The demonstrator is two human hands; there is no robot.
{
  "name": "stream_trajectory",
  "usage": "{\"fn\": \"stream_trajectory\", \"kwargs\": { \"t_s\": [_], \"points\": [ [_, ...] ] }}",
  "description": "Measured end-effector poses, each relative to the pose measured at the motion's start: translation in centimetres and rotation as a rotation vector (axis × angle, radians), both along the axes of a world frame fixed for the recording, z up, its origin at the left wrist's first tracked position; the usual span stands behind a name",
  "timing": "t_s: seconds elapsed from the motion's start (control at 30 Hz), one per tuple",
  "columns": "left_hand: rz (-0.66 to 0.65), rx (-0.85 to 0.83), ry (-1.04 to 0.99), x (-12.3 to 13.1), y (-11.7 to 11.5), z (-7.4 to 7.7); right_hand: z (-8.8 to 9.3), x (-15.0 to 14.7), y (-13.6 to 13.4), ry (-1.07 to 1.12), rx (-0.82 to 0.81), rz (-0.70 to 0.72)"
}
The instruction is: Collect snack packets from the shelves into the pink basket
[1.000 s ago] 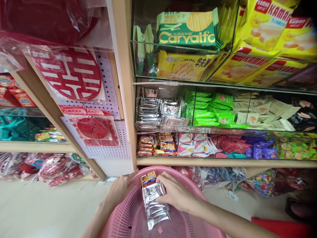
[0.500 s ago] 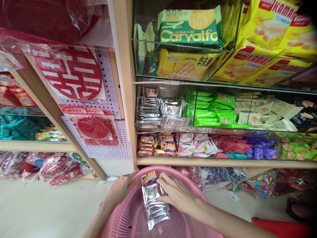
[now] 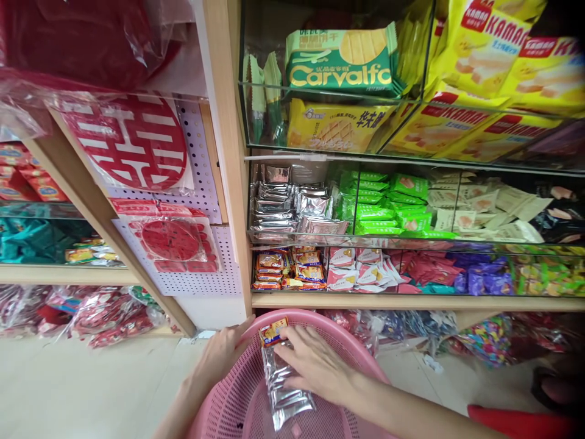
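The left hand (image 3: 223, 356) curls tight over the far-left rim of the pink basket (image 3: 228, 411); the right hand (image 3: 315, 366) lies palm-down inside the basket on the silver foil packets (image 3: 287, 399), fingertips at the orange snack packet (image 3: 273, 333) by the far rim, grip not discernible; the wooden shelf edge (image 3: 411, 301) crowds just beyond the basket; pale floor (image 3: 91, 384) stretches left of it; bagged sweets (image 3: 402, 326) sit beyond-right.

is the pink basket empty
Not empty: silver packets and an orange packet lie in the pink basket, under the right hand.
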State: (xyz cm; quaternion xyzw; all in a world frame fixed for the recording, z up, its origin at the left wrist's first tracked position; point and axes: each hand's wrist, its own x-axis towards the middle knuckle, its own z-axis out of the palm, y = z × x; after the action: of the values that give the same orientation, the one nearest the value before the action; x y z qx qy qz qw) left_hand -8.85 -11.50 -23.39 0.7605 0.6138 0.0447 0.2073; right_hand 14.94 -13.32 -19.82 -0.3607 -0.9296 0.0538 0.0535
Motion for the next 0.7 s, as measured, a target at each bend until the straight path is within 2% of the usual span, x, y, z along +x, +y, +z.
{"fn": "stream_trajectory", "kwargs": {
  "t_s": [0.13,0.37,0.57,0.63,0.7],
  "points": [
    [0.007,-0.001,-0.002,-0.1,0.0,-0.2,-1.0,-0.7,-0.1,-0.038,0.106,0.076],
    [0.022,0.005,-0.003,-0.1,0.0,-0.1,-2.2,-0.4,0.3,-0.027,0.136,0.061],
    [0.018,-0.014,-0.002,0.2,0.0,0.2,-4.1,-0.4,1.1,0.004,0.182,0.060],
    [0.022,-0.007,-0.007,0.1,0.0,0.2,-4.3,-0.6,1.2,0.013,0.193,0.061],
    [0.036,-0.013,-0.006,0.1,0.0,0.1,-3.6,-0.6,1.2,0.035,0.213,0.080]
  ]
}}
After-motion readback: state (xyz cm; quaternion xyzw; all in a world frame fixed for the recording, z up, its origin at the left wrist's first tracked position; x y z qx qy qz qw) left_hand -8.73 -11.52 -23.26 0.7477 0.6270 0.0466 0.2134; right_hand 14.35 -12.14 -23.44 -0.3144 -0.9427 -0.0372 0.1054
